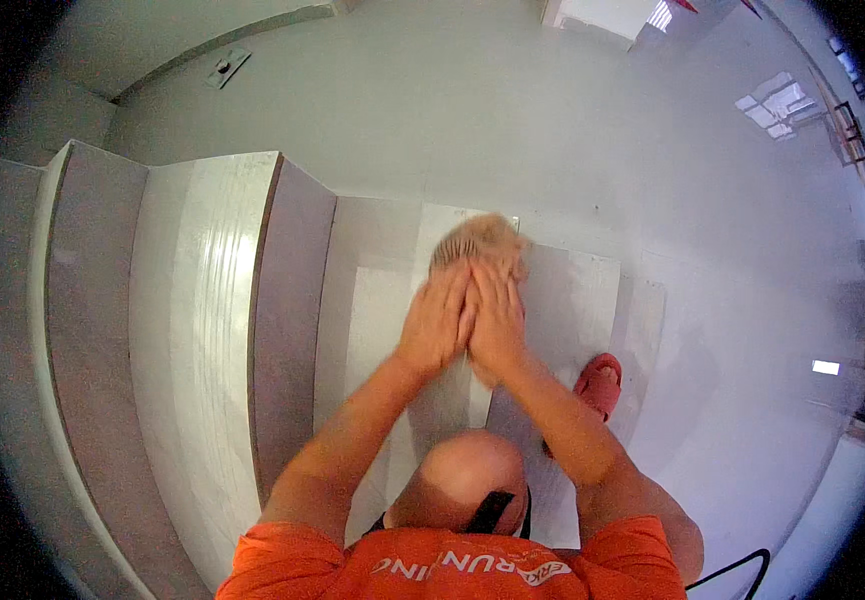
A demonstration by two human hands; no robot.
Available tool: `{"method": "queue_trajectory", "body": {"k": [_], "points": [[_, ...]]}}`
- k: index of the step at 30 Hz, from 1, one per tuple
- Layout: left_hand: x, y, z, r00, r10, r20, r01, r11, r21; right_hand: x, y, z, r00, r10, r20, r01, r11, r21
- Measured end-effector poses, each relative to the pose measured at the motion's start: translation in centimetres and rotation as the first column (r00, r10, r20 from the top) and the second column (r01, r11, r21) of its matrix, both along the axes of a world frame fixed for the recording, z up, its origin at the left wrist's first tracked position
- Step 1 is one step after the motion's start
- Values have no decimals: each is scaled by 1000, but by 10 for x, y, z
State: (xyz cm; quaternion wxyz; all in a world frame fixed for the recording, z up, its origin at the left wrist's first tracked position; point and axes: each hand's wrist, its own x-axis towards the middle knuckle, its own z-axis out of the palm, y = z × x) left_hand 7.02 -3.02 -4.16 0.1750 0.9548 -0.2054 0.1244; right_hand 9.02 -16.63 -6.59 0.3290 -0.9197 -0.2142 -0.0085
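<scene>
A beige bunched cloth (497, 243) with a dark striped patch is in front of me, over the pale tiled step. My left hand (437, 318) and my right hand (495, 318) are pressed side by side on its near end. Their fingers point away from me, closed together against the cloth, and part of it is hidden beneath the palms. A strip of it seems to show below the right hand, near the wrist.
Tiled stair steps (207, 260) with dark edges rise on the left. My foot in a red slipper (600, 388) rests at the right, and my bare knee (472, 480) is bent below my hands. A small metal plate (228, 68) lies at the far left.
</scene>
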Motion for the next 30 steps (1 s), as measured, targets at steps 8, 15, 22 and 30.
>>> {"method": "queue_trajectory", "body": {"k": [8,15,22,30], "points": [[81,5,15,978,51,-202,-111,948,-297,68,18,16,995,-80,-63,85,993,81],[-54,-7,15,974,44,-220,-65,994,-90,-49,-20,23,996,77,-40,-80,993,-83],[-158,26,49,837,212,-504,-137,974,183,-91,-25,9,920,390,24,-389,920,-53],[-90,49,12,838,477,-265,-466,878,108,-16,39,34,880,454,139,-433,887,-158]]}}
